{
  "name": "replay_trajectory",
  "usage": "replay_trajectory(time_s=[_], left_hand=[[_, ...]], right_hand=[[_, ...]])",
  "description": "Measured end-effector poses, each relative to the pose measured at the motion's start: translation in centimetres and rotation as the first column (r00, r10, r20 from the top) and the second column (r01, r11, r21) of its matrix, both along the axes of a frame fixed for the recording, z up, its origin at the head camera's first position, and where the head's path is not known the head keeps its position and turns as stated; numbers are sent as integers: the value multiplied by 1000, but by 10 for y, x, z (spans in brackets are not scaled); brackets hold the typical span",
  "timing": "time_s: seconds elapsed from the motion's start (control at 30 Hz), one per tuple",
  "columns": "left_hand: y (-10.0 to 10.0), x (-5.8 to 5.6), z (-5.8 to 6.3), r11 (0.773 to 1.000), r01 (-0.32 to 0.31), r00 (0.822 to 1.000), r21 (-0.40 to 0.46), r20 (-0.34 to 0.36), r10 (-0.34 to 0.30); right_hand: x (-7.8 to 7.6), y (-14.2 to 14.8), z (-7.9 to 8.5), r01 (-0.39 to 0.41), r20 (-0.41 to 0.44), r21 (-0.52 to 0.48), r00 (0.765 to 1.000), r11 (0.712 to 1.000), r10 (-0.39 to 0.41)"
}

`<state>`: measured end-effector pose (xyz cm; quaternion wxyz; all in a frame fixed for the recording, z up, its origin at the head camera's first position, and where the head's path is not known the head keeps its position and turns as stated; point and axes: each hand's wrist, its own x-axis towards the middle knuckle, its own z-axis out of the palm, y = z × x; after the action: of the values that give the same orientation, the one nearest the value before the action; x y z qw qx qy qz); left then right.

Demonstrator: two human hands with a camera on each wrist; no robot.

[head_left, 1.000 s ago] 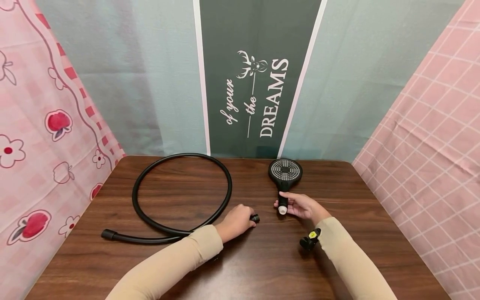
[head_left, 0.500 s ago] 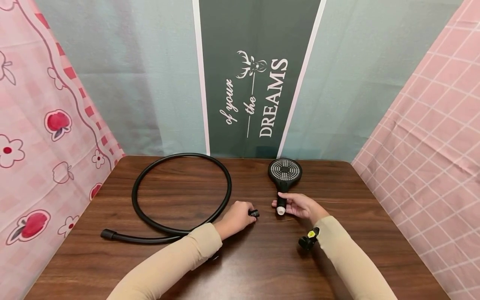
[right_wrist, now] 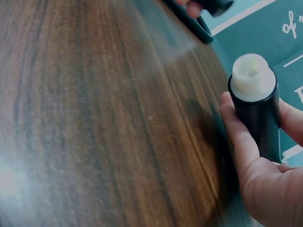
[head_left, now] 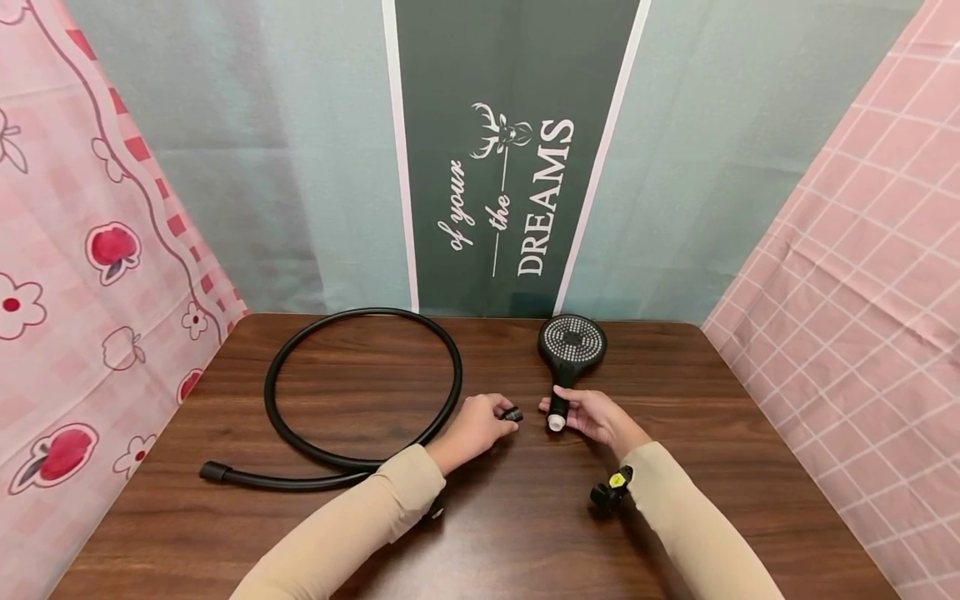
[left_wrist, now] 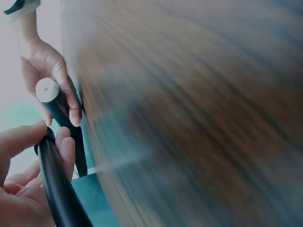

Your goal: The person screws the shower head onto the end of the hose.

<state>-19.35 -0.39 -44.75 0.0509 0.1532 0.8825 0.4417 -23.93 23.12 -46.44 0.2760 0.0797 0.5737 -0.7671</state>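
Observation:
My left hand [head_left: 474, 429] pinches one end of a black shower hose [left_wrist: 56, 182] between thumb and fingers, close to its end fitting [head_left: 512, 414]. The hose loops on the table to the left, and its other end fitting [head_left: 215, 472] lies at the far left. Around the handle of a black shower head [head_left: 572, 343] curl the thumb and fingers of my right hand [head_left: 602, 417]. Its spray face with pale nozzles points up, and a white threaded end [right_wrist: 253, 78] sticks out of the handle toward me. A small gap separates the hose fitting from this white end.
A brown wooden table [head_left: 525, 533] carries everything. Behind it hangs a grey-green curtain [head_left: 337, 167] with printed lettering. Pink patterned cloths stand at the left [head_left: 112, 333] and right [head_left: 847, 292] sides. A dark wrist camera [head_left: 609, 492] hangs under the right sleeve.
The hose fitting in my left hand has risen slightly and tilts more toward the shower head. My right hand has brought the handle's white end a little left, narrowing the gap.

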Motion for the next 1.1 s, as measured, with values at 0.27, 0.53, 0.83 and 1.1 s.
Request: replay_trajectory(time_s=[0.27, 0.53, 0.83, 1.1], left_hand=[[-2, -1, 2, 984, -89, 995, 154, 64, 80], [-8, -11, 17, 940, -137, 990, 313, 84, 117], [-8, -11, 34, 883, -202, 979, 425, 101, 176], [-12, -9, 43, 866, -239, 971, 440, 96, 219]], right_hand=[[4, -12, 2, 52, -241, 45, 970, 998, -40], [1, -40, 22, 274, -340, 130, 915, 953, -217], [7, -62, 57, 413, -494, 59, 803, 909, -333], [11, -77, 74, 493, -535, -70, 715, 867, -450]])
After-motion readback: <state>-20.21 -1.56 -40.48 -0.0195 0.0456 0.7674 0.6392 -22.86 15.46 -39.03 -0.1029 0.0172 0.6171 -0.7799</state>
